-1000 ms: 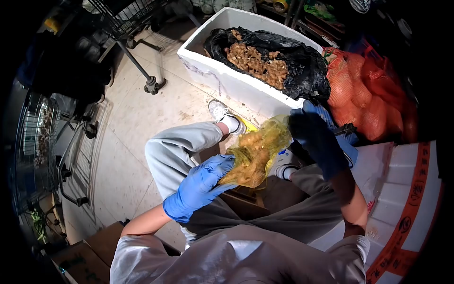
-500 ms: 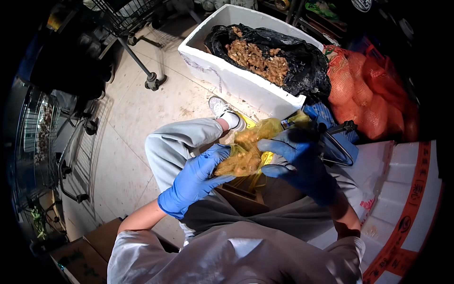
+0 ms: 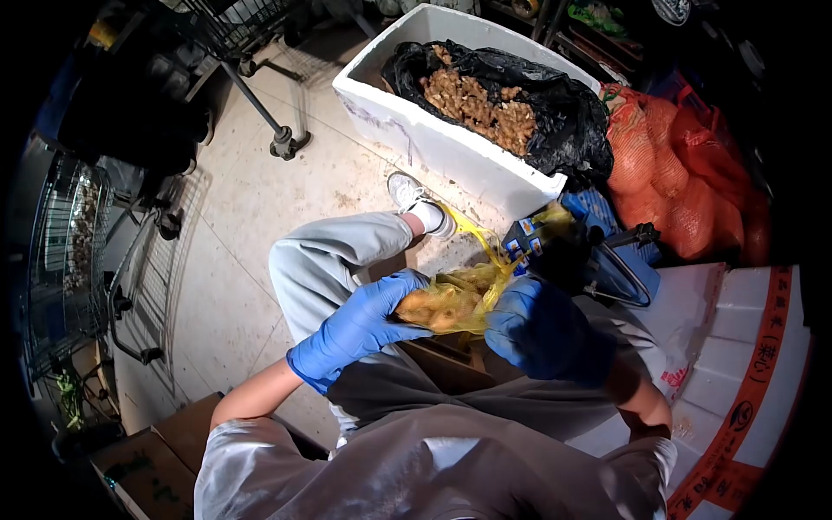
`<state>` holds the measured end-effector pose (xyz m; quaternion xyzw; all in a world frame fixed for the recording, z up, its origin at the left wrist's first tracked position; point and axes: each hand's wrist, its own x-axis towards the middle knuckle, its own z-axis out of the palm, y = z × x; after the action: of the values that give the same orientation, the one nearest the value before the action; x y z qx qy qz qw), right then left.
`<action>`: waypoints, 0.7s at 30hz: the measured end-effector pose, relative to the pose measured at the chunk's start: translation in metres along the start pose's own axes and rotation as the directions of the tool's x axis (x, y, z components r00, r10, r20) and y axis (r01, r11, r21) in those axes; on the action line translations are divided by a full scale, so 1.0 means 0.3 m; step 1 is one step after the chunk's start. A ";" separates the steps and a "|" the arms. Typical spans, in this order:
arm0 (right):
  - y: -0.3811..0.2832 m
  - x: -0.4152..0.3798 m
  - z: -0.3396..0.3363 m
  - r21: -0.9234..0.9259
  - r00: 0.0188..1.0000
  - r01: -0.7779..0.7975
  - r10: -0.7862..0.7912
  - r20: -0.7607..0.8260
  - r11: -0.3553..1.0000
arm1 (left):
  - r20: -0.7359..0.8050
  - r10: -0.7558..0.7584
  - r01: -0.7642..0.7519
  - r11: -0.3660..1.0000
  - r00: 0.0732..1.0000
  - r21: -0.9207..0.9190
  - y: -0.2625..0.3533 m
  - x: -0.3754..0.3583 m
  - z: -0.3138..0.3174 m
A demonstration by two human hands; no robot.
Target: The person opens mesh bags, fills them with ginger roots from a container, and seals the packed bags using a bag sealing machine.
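Note:
In front of my lap is a yellow mesh bag [image 3: 449, 305] with knobbly tan pieces inside that look like ginger. My left hand [image 3: 360, 319], in a blue glove, is wrapped round the bag's left end. The gloved right hand [image 3: 550, 331] is closed on gathered netting at the other end, its fingertips partly in shadow. Loose yellow netting [image 3: 472, 230] trails up from there toward my shoe. Beyond my hands, a white foam box [image 3: 407, 134] lined with a black plastic bag [image 3: 572, 117] contains a heap of ginger [image 3: 481, 104].
Red mesh sacks [image 3: 650, 156] of round produce slump at the right. White foam boxes [image 3: 737, 347] with red tape stand by my right arm. A small blue box [image 3: 527, 232] lies near the foam box corner. Wheeled carts [image 3: 283, 143] are at left, cardboard boxes [image 3: 156, 459] at lower left.
My right hand has gone from spread fingers beside the bag to a closed grip on its netting. The bag is pulled tighter round its contents, with a yellow strand stretching toward the shoe.

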<state>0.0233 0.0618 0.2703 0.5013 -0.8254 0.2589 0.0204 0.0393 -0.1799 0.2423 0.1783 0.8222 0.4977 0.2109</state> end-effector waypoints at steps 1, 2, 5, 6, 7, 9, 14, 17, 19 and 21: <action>-0.002 -0.006 0.001 -0.026 0.998 0.023 -0.024 -0.055 0.999 | -0.047 0.050 -0.047 0.997 0.998 0.069 -0.005 -0.010 0.006; 0.001 -0.010 0.006 -0.027 0.998 0.020 -0.021 -0.054 0.999 | -0.091 0.104 -0.091 0.986 0.990 0.139 -0.008 -0.017 0.010; 0.017 -0.021 0.042 0.095 0.992 -0.069 0.079 -0.096 0.993 | -0.124 0.253 -0.210 0.936 0.960 0.281 -0.005 -0.026 0.009; 0.015 -0.033 0.053 0.240 0.989 -0.121 0.137 -0.053 0.963 | -0.125 0.252 -0.210 0.936 0.960 0.281 0.005 -0.029 0.005; 0.016 -0.032 0.060 0.242 0.989 -0.120 0.137 -0.054 0.963 | -0.088 0.255 -0.221 0.931 0.963 0.289 0.022 -0.032 0.000; 0.017 -0.031 0.069 0.371 0.961 -0.145 0.219 -0.167 0.917 | -0.049 0.258 -0.233 0.926 0.965 0.297 0.035 -0.039 -0.001; -0.024 -0.024 0.024 0.527 0.943 -0.224 0.319 -0.096 0.820 | 0.018 0.427 -0.397 0.823 0.904 0.406 0.062 -0.068 0.023; -0.035 -0.009 0.002 0.465 0.953 -0.229 0.294 -0.071 0.855 | 0.055 0.412 -0.390 0.801 0.909 0.454 0.076 -0.075 0.025; -0.027 -0.015 0.019 0.325 0.975 -0.161 0.201 -0.094 0.932 | 0.089 0.391 -0.380 0.773 0.916 0.508 0.082 -0.079 0.032; -0.039 -0.018 0.001 0.236 0.964 -0.265 0.250 0.091 0.935 | 0.182 0.387 -0.377 0.519 0.904 0.767 0.085 -0.087 0.046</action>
<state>0.0358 0.0619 0.2733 0.3952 -0.8455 0.3446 -0.1007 0.0708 -0.1716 0.2639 0.4253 0.8970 0.1201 -0.0083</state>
